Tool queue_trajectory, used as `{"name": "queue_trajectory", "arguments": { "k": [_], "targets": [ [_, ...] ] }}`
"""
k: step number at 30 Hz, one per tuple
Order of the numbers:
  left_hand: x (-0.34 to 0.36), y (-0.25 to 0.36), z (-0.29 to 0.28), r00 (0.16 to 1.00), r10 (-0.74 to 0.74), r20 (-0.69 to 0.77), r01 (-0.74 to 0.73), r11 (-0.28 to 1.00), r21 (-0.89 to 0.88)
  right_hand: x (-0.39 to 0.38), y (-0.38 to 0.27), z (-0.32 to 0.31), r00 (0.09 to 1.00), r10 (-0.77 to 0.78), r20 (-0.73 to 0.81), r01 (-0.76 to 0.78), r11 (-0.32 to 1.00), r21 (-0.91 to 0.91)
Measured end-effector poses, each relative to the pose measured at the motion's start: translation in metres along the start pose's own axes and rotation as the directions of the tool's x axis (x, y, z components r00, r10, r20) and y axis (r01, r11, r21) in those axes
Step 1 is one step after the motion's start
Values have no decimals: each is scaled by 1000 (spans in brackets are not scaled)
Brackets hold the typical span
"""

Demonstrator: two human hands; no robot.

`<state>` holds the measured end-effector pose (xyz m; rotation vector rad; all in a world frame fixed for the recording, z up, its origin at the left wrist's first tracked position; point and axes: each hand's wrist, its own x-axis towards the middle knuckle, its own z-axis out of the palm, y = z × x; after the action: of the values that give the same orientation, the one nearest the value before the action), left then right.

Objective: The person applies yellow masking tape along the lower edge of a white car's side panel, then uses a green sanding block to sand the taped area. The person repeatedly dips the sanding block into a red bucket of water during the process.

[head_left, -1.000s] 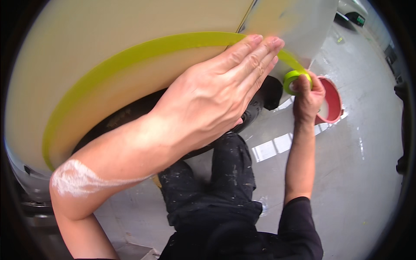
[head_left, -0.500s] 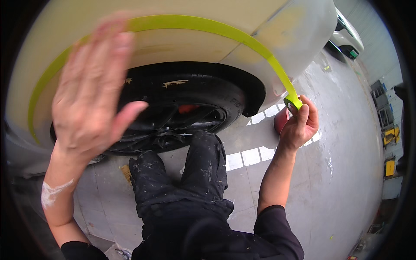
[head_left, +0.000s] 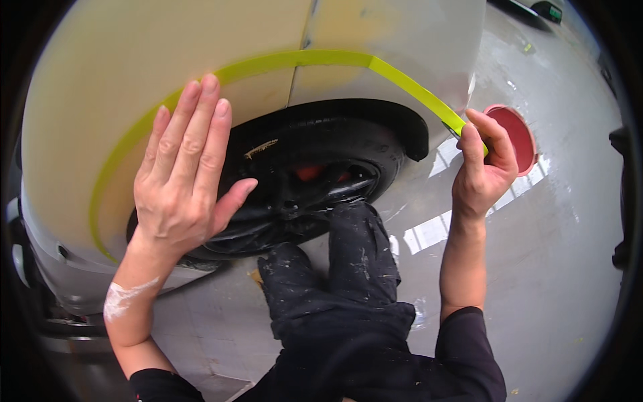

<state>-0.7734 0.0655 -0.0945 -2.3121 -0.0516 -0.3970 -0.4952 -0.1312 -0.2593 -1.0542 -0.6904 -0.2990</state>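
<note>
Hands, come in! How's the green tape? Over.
Left hand open over green tape. Right hand gripping its end. Tape arcs above wheel. Red container behind right hand.

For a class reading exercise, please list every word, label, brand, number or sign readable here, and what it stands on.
Readable texts: none.
Tyre: faint sidewall marks, too blurred to read.
Small green patch, upper right: too small to read.
Yellow-green tape and red bucket: no lettering seen.

Auto-body workshop — taped car panel [head_left: 248,30], white-flecked trousers [head_left: 362,251].
</note>
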Motion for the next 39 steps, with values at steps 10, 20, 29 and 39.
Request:
{"name": "queue_trajectory", "arguments": {
  "k": [10, 20, 29, 39],
  "targets": [
    [3, -2, -11, 994, 7, 108, -16, 997, 79, 11, 1, -27, 996, -87, 9, 87, 991, -97],
    [-26, -17, -10, 996, 19, 82, -27, 995, 94, 53, 29, -100, 942, 114, 316, -200, 946, 254],
    [-80, -38, -6, 998, -69, 4, 68, 989, 129, 74, 38, -131, 926, 64, 372, -205, 913, 354],
    [-82, -40, 5, 997, -67, -28, 69, 991, 113, 80, 46, -189, 991, 107, 76, -131, 830, 541]
  ]
}}
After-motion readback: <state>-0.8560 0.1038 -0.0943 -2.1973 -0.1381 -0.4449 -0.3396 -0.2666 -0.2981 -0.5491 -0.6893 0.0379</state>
